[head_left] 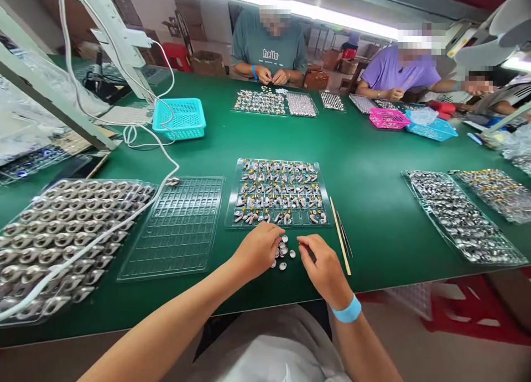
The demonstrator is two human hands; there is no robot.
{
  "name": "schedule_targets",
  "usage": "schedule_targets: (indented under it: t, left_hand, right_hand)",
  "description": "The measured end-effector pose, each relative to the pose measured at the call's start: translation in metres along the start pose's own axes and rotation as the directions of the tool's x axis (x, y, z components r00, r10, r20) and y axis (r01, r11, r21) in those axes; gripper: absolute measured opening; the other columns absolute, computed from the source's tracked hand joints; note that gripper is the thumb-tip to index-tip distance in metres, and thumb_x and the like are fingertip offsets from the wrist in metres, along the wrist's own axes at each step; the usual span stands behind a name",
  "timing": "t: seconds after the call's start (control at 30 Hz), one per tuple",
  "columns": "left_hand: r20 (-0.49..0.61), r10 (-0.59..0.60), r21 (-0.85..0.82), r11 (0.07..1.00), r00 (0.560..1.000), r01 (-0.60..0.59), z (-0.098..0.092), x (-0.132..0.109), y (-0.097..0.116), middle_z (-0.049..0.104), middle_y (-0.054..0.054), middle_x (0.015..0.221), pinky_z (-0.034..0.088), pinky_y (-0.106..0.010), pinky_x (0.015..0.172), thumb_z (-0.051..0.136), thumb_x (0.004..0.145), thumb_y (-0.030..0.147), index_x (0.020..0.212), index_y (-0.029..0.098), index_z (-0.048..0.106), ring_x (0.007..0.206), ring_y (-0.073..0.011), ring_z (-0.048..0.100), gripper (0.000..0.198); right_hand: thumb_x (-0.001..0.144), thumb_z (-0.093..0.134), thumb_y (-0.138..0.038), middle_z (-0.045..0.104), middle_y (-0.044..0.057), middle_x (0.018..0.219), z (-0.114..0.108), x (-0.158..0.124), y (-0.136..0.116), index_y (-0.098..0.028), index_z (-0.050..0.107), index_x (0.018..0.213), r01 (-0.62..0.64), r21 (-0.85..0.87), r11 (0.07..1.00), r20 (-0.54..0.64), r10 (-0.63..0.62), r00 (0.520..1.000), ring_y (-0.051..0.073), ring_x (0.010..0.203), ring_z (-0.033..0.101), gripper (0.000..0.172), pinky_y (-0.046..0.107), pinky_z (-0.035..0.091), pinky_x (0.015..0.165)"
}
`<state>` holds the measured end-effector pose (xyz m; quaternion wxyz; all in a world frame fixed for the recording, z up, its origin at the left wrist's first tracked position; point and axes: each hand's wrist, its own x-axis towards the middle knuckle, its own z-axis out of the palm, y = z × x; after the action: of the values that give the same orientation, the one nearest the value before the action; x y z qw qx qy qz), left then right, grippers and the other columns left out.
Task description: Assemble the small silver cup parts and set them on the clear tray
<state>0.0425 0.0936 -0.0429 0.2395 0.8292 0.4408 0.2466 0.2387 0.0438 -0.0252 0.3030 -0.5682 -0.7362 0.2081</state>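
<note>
Beside discs (283,251), hands (258,248) (324,265) curl inward; forearms (182,320) converge.

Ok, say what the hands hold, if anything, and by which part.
Can't tell: the left hand and right hand flank round pieces; any hold is unclear.

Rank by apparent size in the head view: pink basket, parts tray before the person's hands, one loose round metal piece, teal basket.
1. Parts tray
2. Teal basket
3. Pink basket
4. Loose round metal piece
</note>
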Motion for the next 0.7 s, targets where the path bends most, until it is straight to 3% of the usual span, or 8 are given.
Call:
schedule_targets:
  t: [0.13,0.27,0.43,0.7]
  left_hand:
    - [0.003,0.004,-0.041,0.999,1.0,-0.004,0.008,-0.002,-0.003,0.074,-0.012,0.101,0.053,-0.039,0.088,0.048,0.09,0.009,0.105,0.016,0.071,0.097,-0.0261,0.063,0.028]
    - [0.001,-0.042,-0.085,0.995,0.999,0.042,0.005,-0.004,-0.009,0.074,-0.01,0.098,0.054,-0.036,0.085,0.05,0.091,0.011,0.103,0.018,0.072,0.095,-0.0243,0.066,0.026]
    - [-0.005,-0.093,-0.126,0.988,0.996,0.092,0.0,-0.003,-0.014,0.076,-0.008,0.094,0.055,-0.033,0.079,0.051,0.09,0.014,0.1,0.019,0.074,0.091,-0.0236,0.067,0.025]
    - [0.022,-0.094,-0.126,0.987,0.995,0.096,0.002,0.0,-0.01,0.076,-0.008,0.091,0.053,-0.035,0.079,0.051,0.09,0.014,0.094,0.021,0.076,0.087,-0.0245,0.065,0.026]
  right_hand:
    - [0.095,0.042,-0.011,0.066,0.012,0.112,0.006,0.034,0.003,-0.016,0.059,0.123,0.051,-0.212,0.976,0.086,-0.033,0.996,0.025,0.107,0.062,0.034,0.039,0.051,0.094]
    - [0.096,0.044,-0.015,0.064,0.013,0.108,0.022,0.063,0.005,-0.015,0.062,0.116,0.008,-0.356,0.934,0.094,0.027,0.995,0.026,0.104,0.06,0.027,0.038,0.049,0.09]
    - [0.091,0.052,-0.015,0.064,0.011,0.103,0.036,0.079,0.007,-0.017,0.063,0.099,-0.026,-0.401,0.916,0.093,0.069,0.993,0.025,0.097,0.058,0.014,0.033,0.047,0.081]
    - [0.09,0.056,-0.022,0.066,0.011,0.096,0.037,0.086,0.005,-0.016,0.061,0.094,-0.094,-0.399,0.912,0.091,0.141,0.986,0.024,0.092,0.059,0.009,0.032,0.044,0.077]
